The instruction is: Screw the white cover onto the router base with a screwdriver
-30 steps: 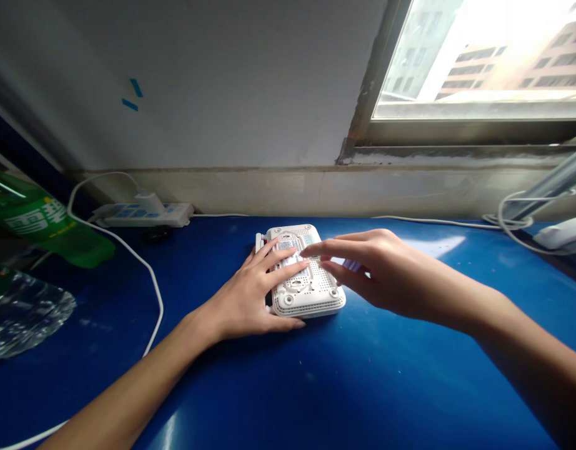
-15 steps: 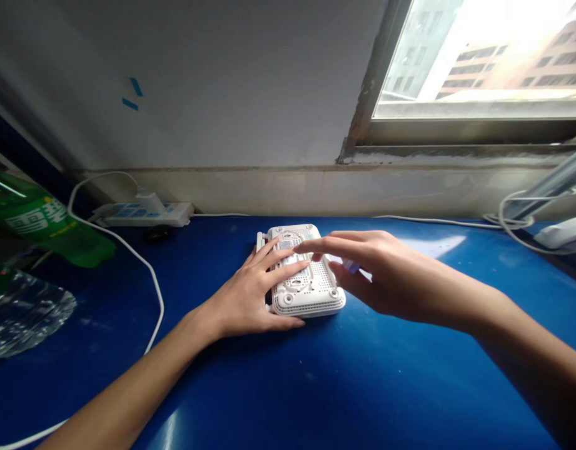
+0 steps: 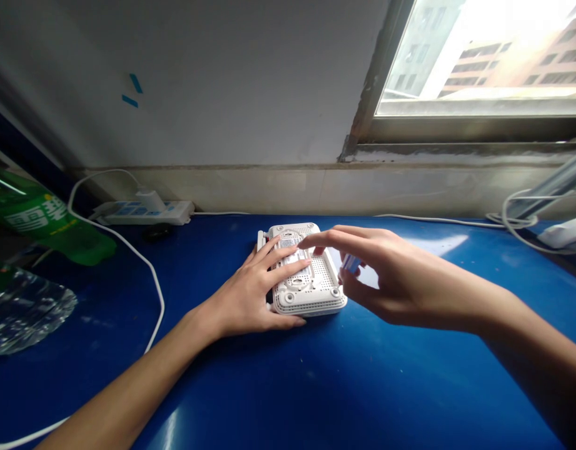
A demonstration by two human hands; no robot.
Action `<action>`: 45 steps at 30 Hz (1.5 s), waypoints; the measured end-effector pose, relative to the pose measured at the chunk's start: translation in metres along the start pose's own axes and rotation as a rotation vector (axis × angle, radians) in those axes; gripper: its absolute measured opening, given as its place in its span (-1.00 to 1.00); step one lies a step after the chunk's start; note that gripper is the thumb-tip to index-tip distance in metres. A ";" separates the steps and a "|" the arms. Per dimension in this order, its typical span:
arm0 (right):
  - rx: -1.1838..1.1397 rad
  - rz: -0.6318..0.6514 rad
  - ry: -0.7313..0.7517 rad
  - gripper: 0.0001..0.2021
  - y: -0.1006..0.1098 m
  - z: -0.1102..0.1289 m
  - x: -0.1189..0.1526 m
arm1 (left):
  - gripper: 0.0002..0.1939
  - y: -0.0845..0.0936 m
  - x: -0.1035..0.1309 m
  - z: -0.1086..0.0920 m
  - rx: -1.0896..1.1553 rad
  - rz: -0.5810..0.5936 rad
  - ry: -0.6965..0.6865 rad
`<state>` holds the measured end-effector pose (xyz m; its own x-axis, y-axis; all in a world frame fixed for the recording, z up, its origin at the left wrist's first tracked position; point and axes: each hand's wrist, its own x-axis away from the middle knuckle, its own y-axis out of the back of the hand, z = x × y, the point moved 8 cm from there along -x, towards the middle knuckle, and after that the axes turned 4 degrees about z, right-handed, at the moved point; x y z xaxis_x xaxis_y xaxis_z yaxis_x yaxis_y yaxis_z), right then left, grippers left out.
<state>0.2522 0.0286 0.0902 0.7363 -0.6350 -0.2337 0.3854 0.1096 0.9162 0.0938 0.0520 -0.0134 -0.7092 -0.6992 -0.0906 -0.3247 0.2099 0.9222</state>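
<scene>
Across the upper half of the frame stands a grey wall (image 3: pixel 245 81), with a blue tabletop (image 3: pixel 288 387) spread below it and a window (image 3: pixel 475 69) at the upper right. Along the left edge of the frame, a green bottle (image 3: pixel 58 228) leans above a clear bottle (image 3: pixel 30 312). Right of them, near the wall, lies a white power strip (image 3: pixel 170 214).

At the centre of the frame a white perforated device (image 3: pixel 323 275) lies flat on the tabletop. Its long axis, as far as can be judged, runs up and down the frame. The left hand (image 3: pixel 257 290) comes in from the lower left and is the nearer of the two — it touches the device, fingers spread wide over the left part of the upper face, thumb along the near edge.

From the right comes the right hand (image 3: pixel 379 272), with the device to its left; its thumb and curled fingers close narrowly around a small blue-and-white piece (image 3: pixel 351 262) by the device's right edge. The index finger reaches over the middle of the device — whether it touches the surface cannot be told.
</scene>
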 end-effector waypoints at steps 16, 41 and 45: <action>0.016 -0.031 -0.018 -0.47 0.000 -0.001 -0.001 | 0.01 0.000 0.000 -0.001 0.011 0.010 0.006; 0.096 -0.021 -0.062 -0.46 -0.002 -0.001 -0.001 | 0.01 0.000 0.000 0.000 0.033 0.002 -0.002; 0.081 0.017 -0.048 -0.49 -0.004 -0.004 -0.001 | 0.02 -0.001 0.000 0.000 0.025 0.006 -0.001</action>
<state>0.2520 0.0323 0.0857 0.7143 -0.6696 -0.2037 0.3254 0.0599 0.9437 0.0939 0.0514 -0.0139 -0.7115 -0.6975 -0.0858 -0.3364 0.2309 0.9130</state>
